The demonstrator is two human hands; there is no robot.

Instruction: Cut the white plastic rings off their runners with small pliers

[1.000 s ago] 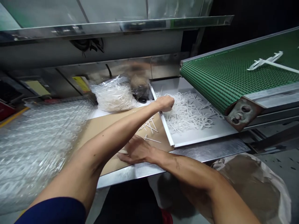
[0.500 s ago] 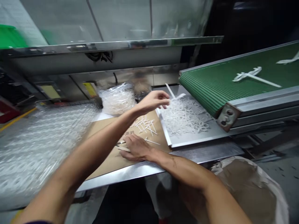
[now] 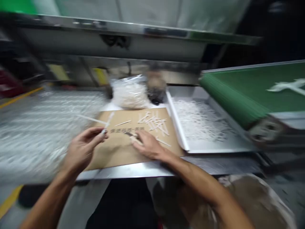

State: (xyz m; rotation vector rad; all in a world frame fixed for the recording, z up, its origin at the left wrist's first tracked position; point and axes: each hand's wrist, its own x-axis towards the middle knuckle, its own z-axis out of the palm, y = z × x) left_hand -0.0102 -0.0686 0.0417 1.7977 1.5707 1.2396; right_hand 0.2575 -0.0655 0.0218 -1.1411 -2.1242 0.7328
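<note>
Pinched between the thumb and fingers of my left hand (image 3: 82,146) is a branched white plastic piece (image 3: 109,119), thin like a moulding sprue, raised over the left side of the cardboard sheet (image 3: 107,157). My right hand (image 3: 149,144) rests low on the cardboard, its fingers closed round what looks like a pair of nippers (image 3: 136,140) with a dark tip and pale handle; blur hides the details. Beyond that hand lies a loose pile of white plastic sticks (image 3: 154,122). A single white stick (image 3: 122,123) lies between the hands.
A white tray (image 3: 186,144) of small white parts stands right, below the green conveyor belt (image 3: 233,92), which carries another white piece (image 3: 288,85). Clear plastic packaging (image 3: 45,133) covers the left. A filled clear bag (image 3: 130,93) sits behind; a lined bin (image 3: 254,200) stands lower right.
My left hand has come back from above the tray to the left of the cardboard, holding the white piece. My right hand stays on the cardboard; the view has shifted.
</note>
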